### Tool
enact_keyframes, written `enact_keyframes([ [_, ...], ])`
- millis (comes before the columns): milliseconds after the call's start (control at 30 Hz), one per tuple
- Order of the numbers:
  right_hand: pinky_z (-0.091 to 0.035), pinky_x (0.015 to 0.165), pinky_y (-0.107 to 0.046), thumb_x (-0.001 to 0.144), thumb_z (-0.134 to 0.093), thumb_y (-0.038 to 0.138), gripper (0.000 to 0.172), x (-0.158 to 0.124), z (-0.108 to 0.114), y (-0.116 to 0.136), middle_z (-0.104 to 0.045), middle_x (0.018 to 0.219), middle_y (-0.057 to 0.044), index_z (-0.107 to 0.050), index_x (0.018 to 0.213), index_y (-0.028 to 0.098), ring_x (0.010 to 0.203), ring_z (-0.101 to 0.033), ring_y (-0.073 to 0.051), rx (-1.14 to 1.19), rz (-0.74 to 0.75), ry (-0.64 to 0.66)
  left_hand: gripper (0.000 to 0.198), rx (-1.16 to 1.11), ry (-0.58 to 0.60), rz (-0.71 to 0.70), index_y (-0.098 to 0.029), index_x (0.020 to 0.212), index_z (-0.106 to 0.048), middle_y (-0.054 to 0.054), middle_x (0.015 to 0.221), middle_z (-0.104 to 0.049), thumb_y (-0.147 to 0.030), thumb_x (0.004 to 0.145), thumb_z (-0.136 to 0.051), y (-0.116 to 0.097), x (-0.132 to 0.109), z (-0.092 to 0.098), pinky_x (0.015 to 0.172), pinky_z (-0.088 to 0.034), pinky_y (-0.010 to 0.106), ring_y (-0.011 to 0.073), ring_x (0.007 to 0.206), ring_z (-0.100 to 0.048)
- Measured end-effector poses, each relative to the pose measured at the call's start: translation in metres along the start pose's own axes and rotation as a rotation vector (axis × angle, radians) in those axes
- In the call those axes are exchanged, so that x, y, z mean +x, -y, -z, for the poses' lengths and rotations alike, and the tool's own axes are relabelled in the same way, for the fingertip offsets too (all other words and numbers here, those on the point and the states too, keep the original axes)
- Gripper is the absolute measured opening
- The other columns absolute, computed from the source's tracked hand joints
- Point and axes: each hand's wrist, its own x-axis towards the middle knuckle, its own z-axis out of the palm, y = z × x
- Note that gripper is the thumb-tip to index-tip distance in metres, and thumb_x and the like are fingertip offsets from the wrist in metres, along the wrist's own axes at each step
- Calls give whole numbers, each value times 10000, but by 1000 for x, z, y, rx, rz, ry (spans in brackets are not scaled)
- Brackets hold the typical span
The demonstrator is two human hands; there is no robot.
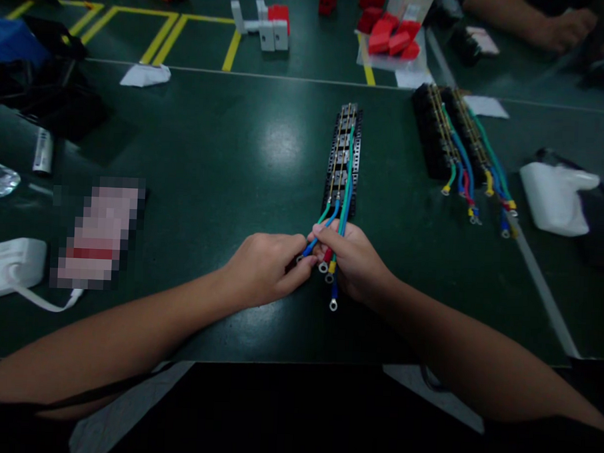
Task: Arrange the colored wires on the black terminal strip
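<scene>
A long black terminal strip (pixel 343 155) lies lengthwise on the dark green table (pixel 208 182), with green and blue wires (pixel 348 188) running along it toward me. The wires end in coloured sleeves and ring terminals (pixel 332 281) at the near end. My right hand (pixel 353 262) is closed around this bundle of wire ends. My left hand (pixel 263 268) is closed beside it, its thumb and fingertips pinching one blue wire at the bundle's left side.
Two more wired black strips (pixel 453 136) lie to the right, with a white object (pixel 556 197) beyond them. Red parts (pixel 390 33) and white blocks (pixel 265 24) sit at the back. Another person's arm (pixel 531 23) rests top right. A white device (pixel 10 267) lies left.
</scene>
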Motion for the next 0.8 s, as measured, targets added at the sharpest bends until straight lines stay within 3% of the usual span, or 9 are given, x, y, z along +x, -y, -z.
enact_keyframes([
  [467, -354, 473, -212, 825, -665, 276, 156, 1, 0, 0, -500, 509, 49, -605, 747, 155, 455, -445, -75, -2, -8, -1, 283, -26, 5, -12, -173, 714, -519, -39, 578, -481, -326, 949, -478, 0, 0, -1, 502, -291, 244, 101, 490, -420],
  [800, -357, 477, -211, 820, -665, 279, 159, 2, 2, -2, -498, 515, 51, -598, 750, 153, 459, -443, -74, -12, 1, 16, 258, -46, 70, 14, -168, 766, -530, -31, 616, -495, -325, 958, -457, 1, 0, -2, 534, -307, 254, 110, 525, -441],
])
